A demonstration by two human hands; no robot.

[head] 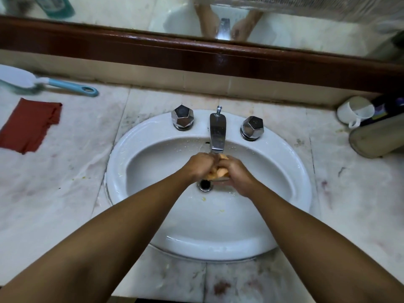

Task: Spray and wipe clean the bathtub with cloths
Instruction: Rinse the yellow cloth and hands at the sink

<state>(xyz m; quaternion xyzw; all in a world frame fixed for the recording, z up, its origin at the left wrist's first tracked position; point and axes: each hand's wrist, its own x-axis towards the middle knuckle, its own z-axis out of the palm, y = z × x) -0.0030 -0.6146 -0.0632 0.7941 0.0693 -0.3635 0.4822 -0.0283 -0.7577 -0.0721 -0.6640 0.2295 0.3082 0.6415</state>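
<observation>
**Position.** Both hands meet over the middle of the basin, directly beneath the spout and just behind the drain.

**Grip.** The left hand and right hand each have the grip curled tight round one orange cloth, which is wadded between them.

**Governing relation.** The cloth lies inside both grips, with neither hand nearer. It is bunched, so no long axis can be read. Whether water is running cannot be told.

**Assessment.** The step appears to be rinsing or wringing. Wringing would call for opposed twists, kept over the drain.

**Other items.** A red cloth lies flat near the left edge of the surface, well apart and on the left hand's side. The bathtub is not in view.
</observation>
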